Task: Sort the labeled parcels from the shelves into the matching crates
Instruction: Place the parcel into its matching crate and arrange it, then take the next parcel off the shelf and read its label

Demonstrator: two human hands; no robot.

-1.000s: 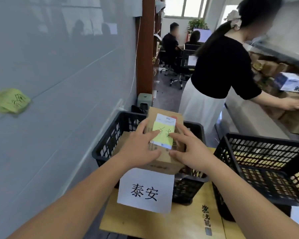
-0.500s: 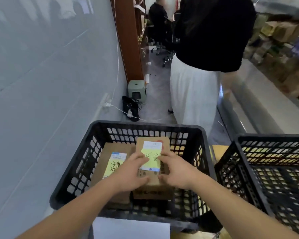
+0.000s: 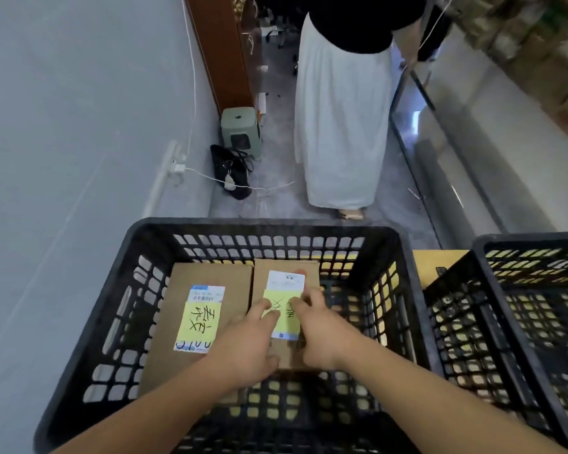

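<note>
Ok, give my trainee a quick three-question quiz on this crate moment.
1. True or false: the left crate holds two cardboard parcels.
2. Which hands touch the right parcel? A) left hand only B) right hand only C) both
3. Fill in: the left parcel lies ____ the right parcel, untouched by the fingers.

Key: 1 true; 2 C; 3 beside. The right crate shows no parcel in its visible part.

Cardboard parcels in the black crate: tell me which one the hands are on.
The right-hand brown cardboard parcel; left hand and right hand rest on it. The left-hand brown cardboard parcel lies untouched beside it.
</note>
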